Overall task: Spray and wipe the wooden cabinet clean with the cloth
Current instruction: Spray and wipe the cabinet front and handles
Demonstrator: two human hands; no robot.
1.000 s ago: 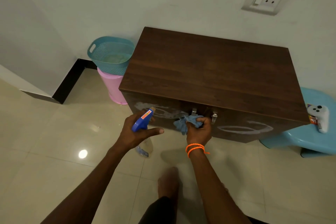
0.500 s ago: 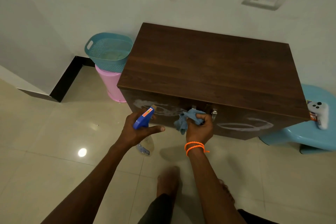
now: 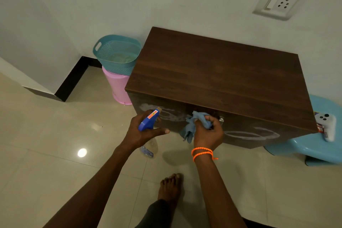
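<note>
Soft, limp blue cloth (image 3: 196, 124), bunched in right hand (image 3: 208, 134), fingers curled round it, against wooden cabinet (image 3: 222, 79) front by white smears. Light spray bottle (image 3: 149, 131), gripped at trigger head by left hand (image 3: 142, 132); probably slippery when wet.

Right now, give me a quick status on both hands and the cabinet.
Left hand grips spray bottle. Right hand grips cloth at cabinet front. White streaks unwiped. Nothing in the way.

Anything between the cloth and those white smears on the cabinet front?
Nothing visible. The right hand grips the blue cloth right at the cabinet front; white smears lie bare on either side.
</note>
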